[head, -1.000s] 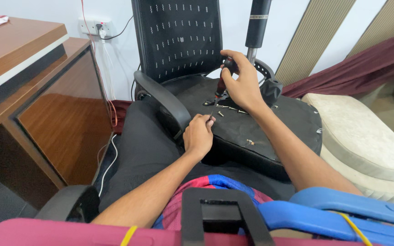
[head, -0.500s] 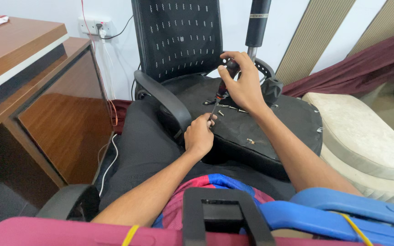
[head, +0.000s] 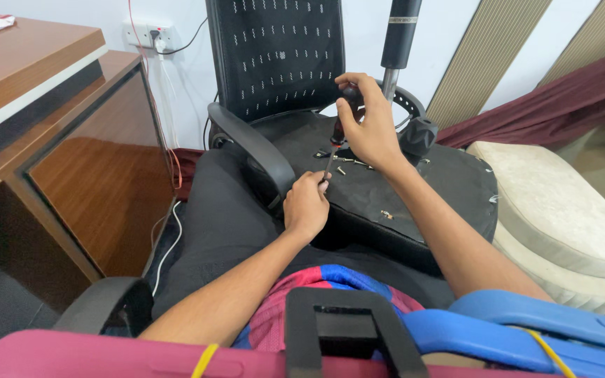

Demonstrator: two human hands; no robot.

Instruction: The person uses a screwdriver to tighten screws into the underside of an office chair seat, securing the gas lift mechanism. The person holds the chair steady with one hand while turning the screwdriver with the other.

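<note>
On the upturned chair seat (head: 414,189), a screwdriver (head: 337,136) is held tilted, handle up and tip down toward the seat's near edge. Its dark handle is gripped by the right hand (head: 367,126), fingers curled tight around the top. Lower down, the thin shaft is pinched near its tip by the left hand (head: 307,206), fingers closed into a loose fist against the seat. Just beside the tip, a few small screws (head: 344,168) are scattered on the black underside, and one more is seen lying further toward the near edge. A grey armrest (head: 253,143) curves past the left hand, close to its wrist. Behind the hands, a mesh backrest (head: 278,52) stands upright, with a gas cylinder (head: 399,38) rising beside it, just past the right hand's knuckles. Off to the left, a wooden desk (head: 57,126) is seen, well apart from the work.
</note>
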